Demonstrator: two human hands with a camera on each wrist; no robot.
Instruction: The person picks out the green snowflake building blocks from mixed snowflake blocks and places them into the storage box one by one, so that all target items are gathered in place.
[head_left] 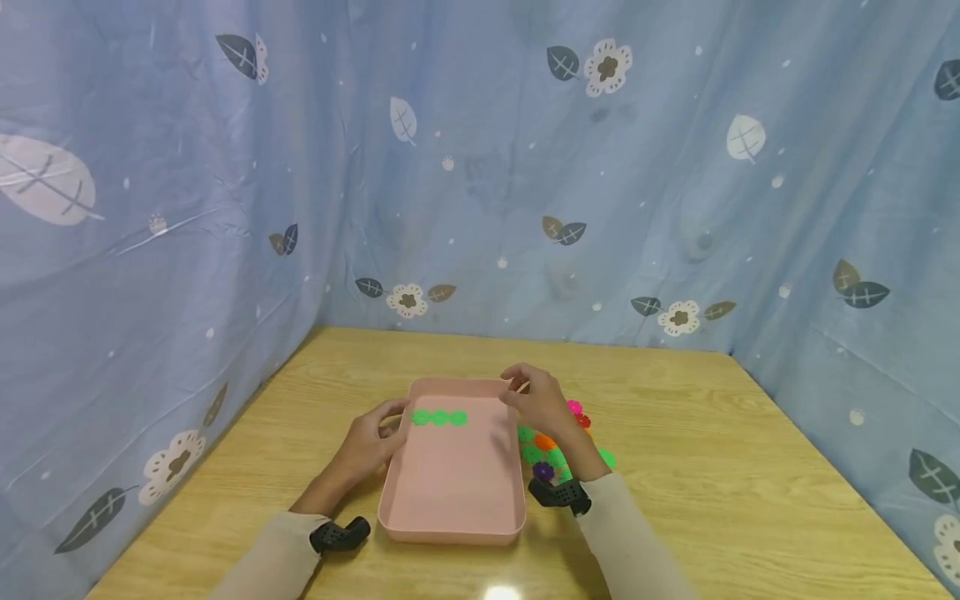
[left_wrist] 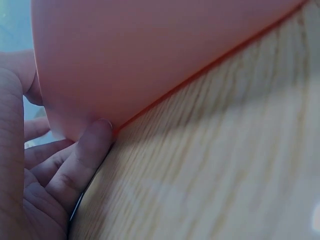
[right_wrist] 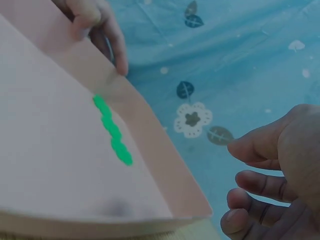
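A shallow pink tray (head_left: 457,500) lies on the wooden table in the head view. Inside it, near the far left corner, a row of green flower-shaped pieces (head_left: 439,417) stretches sideways; the right wrist view shows the same green row (right_wrist: 112,131). My left hand (head_left: 372,439) grips the tray's left wall. Fingers (left_wrist: 87,152) press its outer side low down, close to the tabletop. Over the far right corner of the tray hovers my right hand (head_left: 542,402). Its fingers (right_wrist: 260,182) are loosely bent, apart from the rim, with nothing visible between them.
Right of the tray, partly behind my right forearm, lies a loose pile of flower-shaped pieces (head_left: 555,456) in green, orange, purple, red and pink. A blue patterned curtain (head_left: 510,192) encloses the back and sides of the table (head_left: 712,483).
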